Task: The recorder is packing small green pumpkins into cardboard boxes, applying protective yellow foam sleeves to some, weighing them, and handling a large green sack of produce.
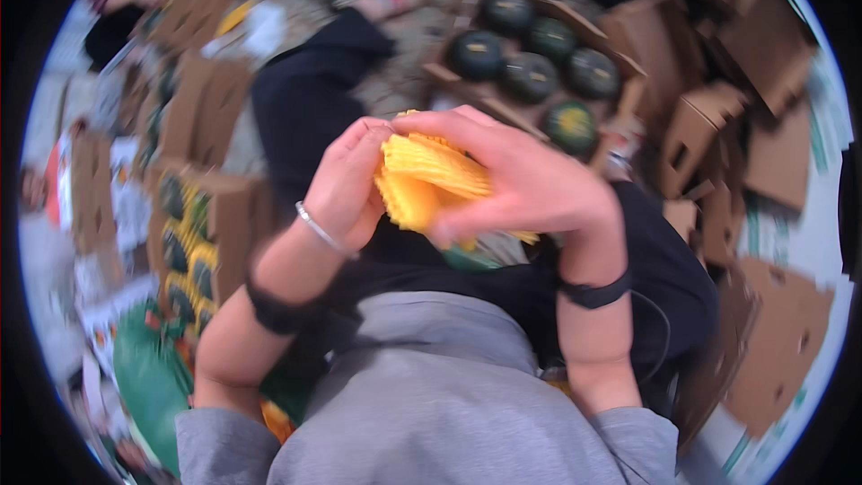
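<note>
"The right hand (539, 175) is curled, fingers over and thumb under, pinching a bundle of ribbed yellow foam mesh (435, 171). And the left hand (346, 184)?"

"Bent against the bundle's left edge. Its fingertips are blurred and partly hidden, so I can't tell whether it pinches too."

"Where's the mesh, exactly?"

"Between both hands, up in front of the grey cotton shirt (431, 395). No fruit in it that I can see."

"So how far along would you call it?"

"Early, I'd judge. The mesh is in hand, but its layers lie folded on each other; separating them looks unfinished."

"And beyond the hands?"

"Ahead, to the right, an open brown cardboard box (588, 27) holds six round dark-green fruits (527, 77), all seemingly bare. That part looks undone."

"Over on the left?"

"A second brown cardboard carton (238, 224) has similar green fruits (175, 250) with yellow netting (202, 268) about them. That one seems further on, though I can't see every fruit."
</note>
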{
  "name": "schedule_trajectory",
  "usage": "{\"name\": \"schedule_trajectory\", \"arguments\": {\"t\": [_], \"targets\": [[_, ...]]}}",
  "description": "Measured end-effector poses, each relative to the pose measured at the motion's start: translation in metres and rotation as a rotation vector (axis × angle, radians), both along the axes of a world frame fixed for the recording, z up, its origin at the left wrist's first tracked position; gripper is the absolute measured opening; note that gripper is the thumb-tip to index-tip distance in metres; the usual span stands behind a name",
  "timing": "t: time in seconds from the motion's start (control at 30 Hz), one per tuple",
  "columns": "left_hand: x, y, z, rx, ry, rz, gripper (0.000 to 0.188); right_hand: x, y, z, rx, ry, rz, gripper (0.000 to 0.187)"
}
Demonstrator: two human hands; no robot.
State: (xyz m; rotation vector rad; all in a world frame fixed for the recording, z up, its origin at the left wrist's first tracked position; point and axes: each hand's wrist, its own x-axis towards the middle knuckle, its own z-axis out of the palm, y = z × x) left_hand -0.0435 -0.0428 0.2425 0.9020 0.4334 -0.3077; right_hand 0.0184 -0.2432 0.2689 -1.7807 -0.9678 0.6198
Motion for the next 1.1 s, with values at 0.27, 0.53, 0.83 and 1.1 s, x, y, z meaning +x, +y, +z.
{"name": "schedule_trajectory", "arguments": {"t": [0.27,0.53,0.83,1.1], "targets": [[0.019,-0.062,-0.124,1.184,-0.577,-0.622,0.044,-0.086,-0.068,-0.088,-0.405,-0.043,-1.009,0.043],[0.019,-0.039,-0.053,0.117,-0.172,-0.608,0.051,-0.042,-0.024,-0.063,-0.035,0.299,-0.980,0.036],[0.037,0.017,-0.064,-0.224,0.039,-0.372,0.036,-0.026,-0.016,-0.061,0.399,0.958,-0.624,0.033],[0.057,-0.004,-0.058,1.100,-0.506,-0.483,0.054,-0.018,-0.007,-0.089,-0.062,0.295,-1.064,0.025]]}}
